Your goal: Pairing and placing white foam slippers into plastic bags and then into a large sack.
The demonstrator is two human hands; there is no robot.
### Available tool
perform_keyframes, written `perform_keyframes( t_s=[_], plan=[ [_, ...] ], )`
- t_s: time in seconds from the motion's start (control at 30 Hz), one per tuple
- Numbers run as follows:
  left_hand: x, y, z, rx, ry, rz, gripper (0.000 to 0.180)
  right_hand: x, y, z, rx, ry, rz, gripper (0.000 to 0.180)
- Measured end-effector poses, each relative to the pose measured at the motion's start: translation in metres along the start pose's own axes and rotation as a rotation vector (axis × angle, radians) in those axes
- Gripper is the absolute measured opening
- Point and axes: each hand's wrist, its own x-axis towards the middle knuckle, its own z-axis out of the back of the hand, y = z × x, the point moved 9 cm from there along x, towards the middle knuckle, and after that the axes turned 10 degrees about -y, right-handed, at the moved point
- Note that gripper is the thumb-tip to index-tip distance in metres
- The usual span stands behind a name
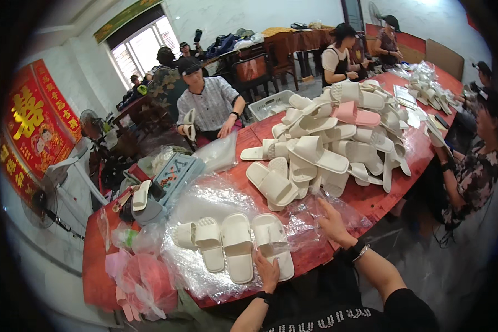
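On the near part of the table, a cream slipper (271, 229) lies under my left hand (267, 272). The fingers run along the slipper's edge and the thumb rests on its sole, closed on it. A second cream slipper (237, 243) is right beside it, with smaller cream slippers (209, 240) further left. My right hand (336, 222) is over a crumpled clear plastic bag (307, 221); its fingers are stretched and apart, and whether they touch the film cannot be told. Ahead of it rises a big heap of cream slippers (315, 152), with one pink slipper (357, 113) near the top.
Clear plastic bags (205, 193) spread under the near slippers. At left are a grey-blue box (177, 171) and pink items in plastic (146, 282). Across the red table (249, 138), a person (207, 102) holds a slipper; several people sit along the right side. A white crate (270, 105) stands beyond.
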Motion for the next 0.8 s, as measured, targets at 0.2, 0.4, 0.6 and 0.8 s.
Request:
perform_keyframes(
  t_s=[0.2, 0.4, 0.6, 0.8],
  plan=[
    [0.015, 0.002, -0.013, 0.26, 0.081, 0.04, 0.053, -0.001, 0.007, -0.005, -0.005, 0.08, -0.099, 0.056],
    [0.046, 0.014, -0.029, 0.366, 0.089, 0.088, 0.04, -0.003, -0.001, -0.003, -0.046, 0.089, -0.03, 0.056],
    [0.041, 0.017, -0.02, 0.388, -0.008, 0.075, 0.034, -0.006, 0.008, 0.002, 0.044, 0.053, -0.071, 0.056],
    [0.006, 0.017, 0.042, 0.138, -0.252, 0.252, 0.045, -0.019, -0.003, 0.011, 0.098, 0.045, -0.02, 0.055]
  ],
)
